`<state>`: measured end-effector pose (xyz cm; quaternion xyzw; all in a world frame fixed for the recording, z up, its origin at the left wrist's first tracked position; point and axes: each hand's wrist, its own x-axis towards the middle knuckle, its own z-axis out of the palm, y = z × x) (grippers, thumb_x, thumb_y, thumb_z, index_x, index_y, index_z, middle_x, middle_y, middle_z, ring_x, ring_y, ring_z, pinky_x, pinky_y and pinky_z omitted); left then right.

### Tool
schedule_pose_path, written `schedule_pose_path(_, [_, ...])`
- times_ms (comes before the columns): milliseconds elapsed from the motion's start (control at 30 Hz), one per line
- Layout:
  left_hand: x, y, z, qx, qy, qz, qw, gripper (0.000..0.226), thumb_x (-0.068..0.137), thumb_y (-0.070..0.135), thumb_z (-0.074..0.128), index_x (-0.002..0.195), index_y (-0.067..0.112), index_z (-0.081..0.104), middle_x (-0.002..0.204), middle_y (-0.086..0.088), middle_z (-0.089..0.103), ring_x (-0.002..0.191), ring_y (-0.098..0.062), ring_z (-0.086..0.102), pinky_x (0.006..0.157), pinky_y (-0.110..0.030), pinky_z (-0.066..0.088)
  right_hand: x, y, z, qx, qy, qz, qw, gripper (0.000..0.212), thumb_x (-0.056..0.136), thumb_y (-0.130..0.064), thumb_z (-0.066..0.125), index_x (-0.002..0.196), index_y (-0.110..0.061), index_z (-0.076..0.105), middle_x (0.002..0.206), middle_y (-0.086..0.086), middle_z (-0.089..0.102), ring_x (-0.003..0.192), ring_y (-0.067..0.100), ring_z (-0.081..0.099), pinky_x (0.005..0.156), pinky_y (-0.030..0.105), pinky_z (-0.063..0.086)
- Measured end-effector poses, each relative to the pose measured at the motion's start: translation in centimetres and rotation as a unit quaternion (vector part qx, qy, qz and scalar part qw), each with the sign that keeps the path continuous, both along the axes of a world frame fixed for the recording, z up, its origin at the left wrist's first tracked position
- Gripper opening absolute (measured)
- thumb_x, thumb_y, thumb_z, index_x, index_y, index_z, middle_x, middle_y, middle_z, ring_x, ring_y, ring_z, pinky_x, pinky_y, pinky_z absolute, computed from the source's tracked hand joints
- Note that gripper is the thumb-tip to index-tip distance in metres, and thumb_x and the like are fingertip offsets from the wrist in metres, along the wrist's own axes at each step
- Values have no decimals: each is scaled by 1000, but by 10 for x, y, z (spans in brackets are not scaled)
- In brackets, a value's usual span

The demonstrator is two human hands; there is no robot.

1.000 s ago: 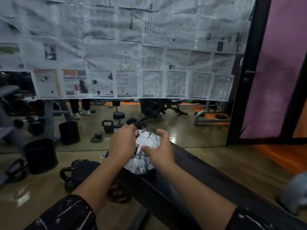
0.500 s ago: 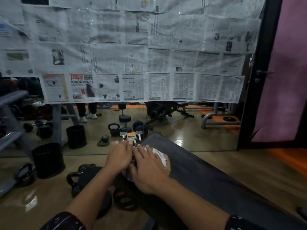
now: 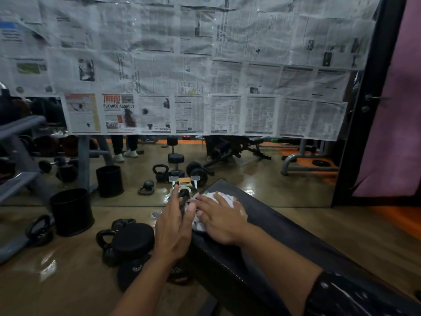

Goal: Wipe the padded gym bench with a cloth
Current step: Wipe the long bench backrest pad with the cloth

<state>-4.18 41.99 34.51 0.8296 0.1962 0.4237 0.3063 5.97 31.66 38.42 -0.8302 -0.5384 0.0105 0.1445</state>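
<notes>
A black padded gym bench (image 3: 280, 226) runs from the lower right toward the mirror ahead. A white patterned cloth (image 3: 227, 198) lies flat near the bench's far left end. My right hand (image 3: 218, 218) presses down on the cloth with straight, spread fingers. My left hand (image 3: 174, 226) is just left of it at the bench's left edge, fingers straight, its thumb touching the cloth's left edge. Most of the cloth is hidden under my right hand.
Black kettlebells (image 3: 107, 242) and weight plates (image 3: 134, 238) lie on the wooden floor left of the bench. A black cylinder (image 3: 71, 212) stands further left. A wall mirror half covered with newspaper (image 3: 182, 65) faces me. A dark door frame (image 3: 362, 110) is at the right.
The cloth was bunched up between both hands above the bench. It now lies flat on the pad with my right hand spread on it, and my left hand has let go of it.
</notes>
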Motion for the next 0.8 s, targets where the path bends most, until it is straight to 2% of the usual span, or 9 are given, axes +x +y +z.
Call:
schedule_pose_path(33, [-1,-1,1,-14,-11,0,1000,89,77,75,16,152,27,15,151,-1,37,134,-16,39,101,-29,29,-7,9,2,-4,-10,12,1000,47,101,-41,22,149,-43,18,160,-17,11,149,25,0,112,65,-5])
schedule_pose_path(133, [-1,-4,-1,-18,-23,-3,1000,86,78,71,13,151,26,16,156,1,28,140,-13,29,108,-26,21,-28,10,-2,14,-53,68,996,53,99,-38,30,150,-36,15,159,-12,14,149,26,2,114,63,-5])
schedule_pose_path(233, [2,-2,-5,23,-12,14,1000,88,83,74,4,147,22,32,153,3,35,141,-8,28,113,-26,20,-23,-17,-13,46,-40,108,992,50,101,-36,29,150,-38,17,160,-16,11,149,17,-1,118,51,-6])
schedule_pose_path(367, [5,-5,-7,71,6,34,997,88,86,73,-1,141,21,44,147,6,43,140,-7,28,115,-38,26,8,-24,-14,41,-9,39,998,47,103,-37,25,149,-43,17,159,-19,12,149,15,4,119,52,3])
schedule_pose_path(467, [7,-7,-8,96,5,48,994,81,89,69,2,138,23,47,145,10,43,139,-3,26,113,-34,27,7,2,-6,6,3,-5,1000,49,102,-42,17,151,-37,14,161,-15,9,149,22,-1,116,59,-4])
schedule_pose_path(567, [6,-2,-9,113,7,49,992,74,91,64,4,139,27,46,146,10,43,139,-3,27,112,-34,29,-12,2,-9,30,-24,39,998,51,101,-44,15,151,-35,12,161,-15,6,149,22,-3,115,60,-6])
schedule_pose_path(667, [5,-2,-11,153,15,50,987,69,94,59,6,135,27,52,142,8,49,138,-5,29,111,-37,32,-11,-27,-17,48,-37,91,994,47,102,-41,19,149,-39,14,160,-18,6,149,15,-3,118,51,-6])
schedule_pose_path(733, [4,-3,-9,171,37,61,983,71,94,60,3,133,27,53,142,7,49,138,-6,28,113,-37,26,2,-41,-18,34,-27,82,996,47,103,-40,22,149,-45,12,160,-21,4,148,10,-4,118,47,-7])
schedule_pose_path(800, [3,-3,-4,198,86,57,975,76,92,63,-5,136,30,47,147,9,42,140,-5,23,117,-36,12,16,-41,-14,19,-12,36,999,48,103,-41,20,149,-46,11,160,-21,5,148,10,-3,119,50,-4])
